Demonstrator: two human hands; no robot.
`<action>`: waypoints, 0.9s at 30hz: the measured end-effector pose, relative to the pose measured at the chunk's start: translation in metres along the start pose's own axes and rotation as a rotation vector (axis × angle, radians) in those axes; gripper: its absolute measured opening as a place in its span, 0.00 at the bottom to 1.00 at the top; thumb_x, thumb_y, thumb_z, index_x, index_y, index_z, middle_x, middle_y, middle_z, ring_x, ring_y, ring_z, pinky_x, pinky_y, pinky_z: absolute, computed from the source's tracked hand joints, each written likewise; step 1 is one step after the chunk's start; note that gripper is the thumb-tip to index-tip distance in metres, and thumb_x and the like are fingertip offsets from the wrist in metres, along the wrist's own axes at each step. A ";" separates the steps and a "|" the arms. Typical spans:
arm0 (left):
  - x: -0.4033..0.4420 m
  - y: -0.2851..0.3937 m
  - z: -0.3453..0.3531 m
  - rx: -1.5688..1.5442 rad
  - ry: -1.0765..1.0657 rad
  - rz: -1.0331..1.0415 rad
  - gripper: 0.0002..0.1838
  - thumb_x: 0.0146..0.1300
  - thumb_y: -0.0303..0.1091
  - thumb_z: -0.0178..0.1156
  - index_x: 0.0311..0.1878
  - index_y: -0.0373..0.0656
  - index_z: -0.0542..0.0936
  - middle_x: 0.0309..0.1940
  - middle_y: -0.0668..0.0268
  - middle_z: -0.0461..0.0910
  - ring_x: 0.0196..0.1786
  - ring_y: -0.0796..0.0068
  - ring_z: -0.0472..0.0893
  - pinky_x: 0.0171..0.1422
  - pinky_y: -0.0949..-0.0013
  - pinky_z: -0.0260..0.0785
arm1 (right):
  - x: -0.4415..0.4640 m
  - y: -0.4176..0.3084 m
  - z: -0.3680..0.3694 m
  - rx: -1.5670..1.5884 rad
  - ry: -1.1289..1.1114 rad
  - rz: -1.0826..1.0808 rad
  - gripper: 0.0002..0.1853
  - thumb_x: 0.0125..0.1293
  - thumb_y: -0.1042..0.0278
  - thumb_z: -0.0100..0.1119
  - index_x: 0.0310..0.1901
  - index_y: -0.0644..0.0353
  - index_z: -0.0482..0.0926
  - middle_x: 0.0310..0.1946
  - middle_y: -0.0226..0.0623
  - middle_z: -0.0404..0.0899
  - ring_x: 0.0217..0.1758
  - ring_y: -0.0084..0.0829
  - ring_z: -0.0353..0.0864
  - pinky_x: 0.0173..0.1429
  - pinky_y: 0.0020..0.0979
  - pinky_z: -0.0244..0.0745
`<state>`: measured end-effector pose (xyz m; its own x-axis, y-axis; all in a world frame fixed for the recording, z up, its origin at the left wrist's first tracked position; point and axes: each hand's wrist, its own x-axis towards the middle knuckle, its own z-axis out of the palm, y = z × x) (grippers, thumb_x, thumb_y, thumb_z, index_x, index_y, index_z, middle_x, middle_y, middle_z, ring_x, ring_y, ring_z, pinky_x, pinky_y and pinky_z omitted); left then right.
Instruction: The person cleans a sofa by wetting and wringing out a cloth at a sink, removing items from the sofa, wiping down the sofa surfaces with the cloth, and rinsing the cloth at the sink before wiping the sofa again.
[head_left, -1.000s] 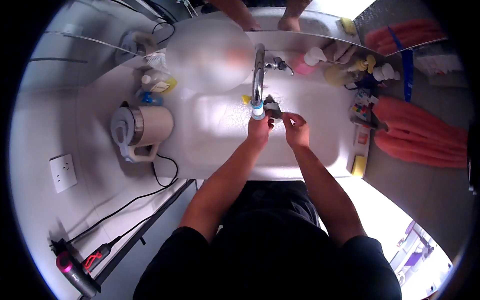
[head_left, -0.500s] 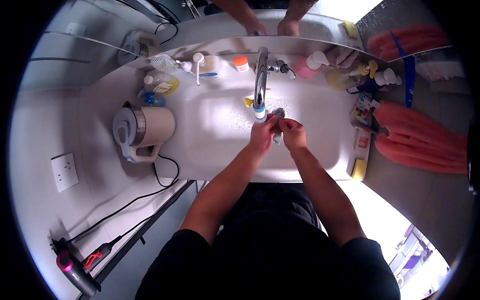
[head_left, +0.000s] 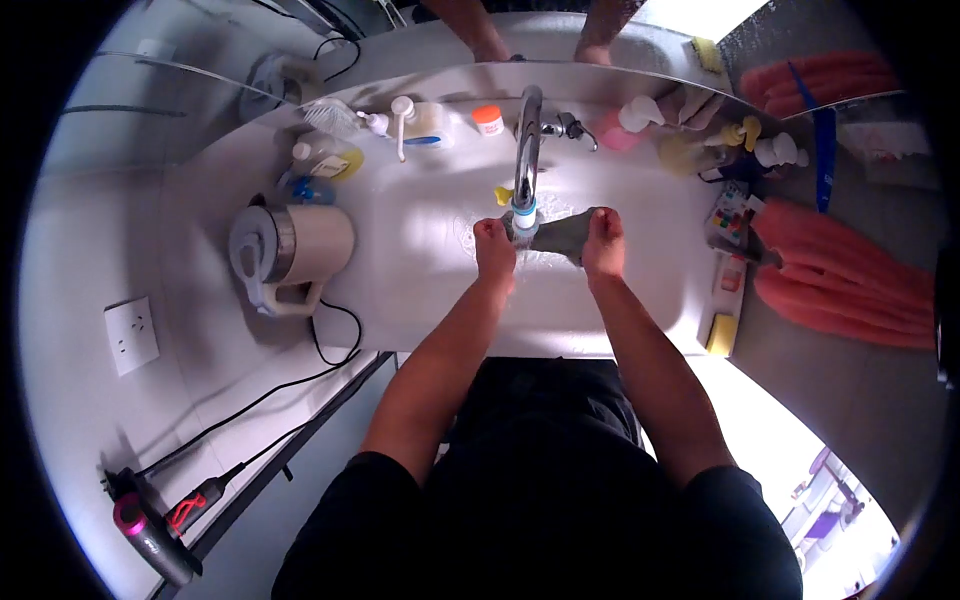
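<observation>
A small grey-green cloth (head_left: pixel 563 238) is stretched sideways between my two hands under the faucet (head_left: pixel 527 165). Whether it is a sock or a rag I cannot tell. My left hand (head_left: pixel 494 250) is closed on its left end, just left of the spout. Closed on the right end is my right hand (head_left: pixel 603 243), thumb upward. Water runs from the spout's white-and-blue tip onto the cloth and into the white sink (head_left: pixel 420 300). Part of the cloth near my left hand is hidden behind the spout tip and the stream.
An electric kettle (head_left: pixel 310 245) stands left of the sink. Along the back are an orange-lidded jar (head_left: pixel 487 120) and several pump bottles. A yellow sponge (head_left: pixel 721 335) lies at the right edge, near a hanging coral towel (head_left: pixel 835 275). A hair dryer (head_left: pixel 150 535) is at lower left.
My hands have moved apart, and the cloth, bunched between them before, is now spread out. Water now flows from the faucet, where no stream showed before.
</observation>
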<state>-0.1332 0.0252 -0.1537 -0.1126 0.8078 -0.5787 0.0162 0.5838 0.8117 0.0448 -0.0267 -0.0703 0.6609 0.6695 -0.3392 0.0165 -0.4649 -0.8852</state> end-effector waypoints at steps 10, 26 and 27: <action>-0.043 0.058 -0.010 -0.410 -0.158 -0.203 0.12 0.80 0.40 0.54 0.56 0.43 0.75 0.44 0.65 0.80 0.45 0.71 0.80 0.53 0.63 0.75 | -0.028 0.004 0.074 -0.017 -0.111 0.147 0.18 0.80 0.53 0.55 0.58 0.55 0.84 0.45 0.36 0.88 0.47 0.31 0.85 0.56 0.37 0.79; -0.046 0.027 0.007 0.321 -0.101 0.033 0.17 0.73 0.40 0.54 0.43 0.35 0.83 0.43 0.47 0.87 0.44 0.58 0.86 0.48 0.55 0.76 | -0.020 0.029 0.097 0.505 -0.268 0.730 0.25 0.74 0.53 0.62 0.65 0.60 0.79 0.55 0.39 0.86 0.54 0.36 0.87 0.54 0.41 0.82; -0.030 0.004 0.002 0.100 -0.087 -0.038 0.16 0.74 0.41 0.53 0.43 0.36 0.83 0.46 0.50 0.85 0.49 0.61 0.85 0.55 0.59 0.74 | -0.017 0.047 0.116 0.448 -0.251 0.517 0.23 0.70 0.54 0.66 0.61 0.59 0.82 0.53 0.38 0.87 0.52 0.36 0.88 0.53 0.41 0.83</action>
<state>-0.1282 0.0038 -0.1332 -0.0281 0.7863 -0.6173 0.1129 0.6160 0.7796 -0.0530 0.0069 -0.1432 0.3081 0.5665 -0.7643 -0.5954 -0.5118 -0.6193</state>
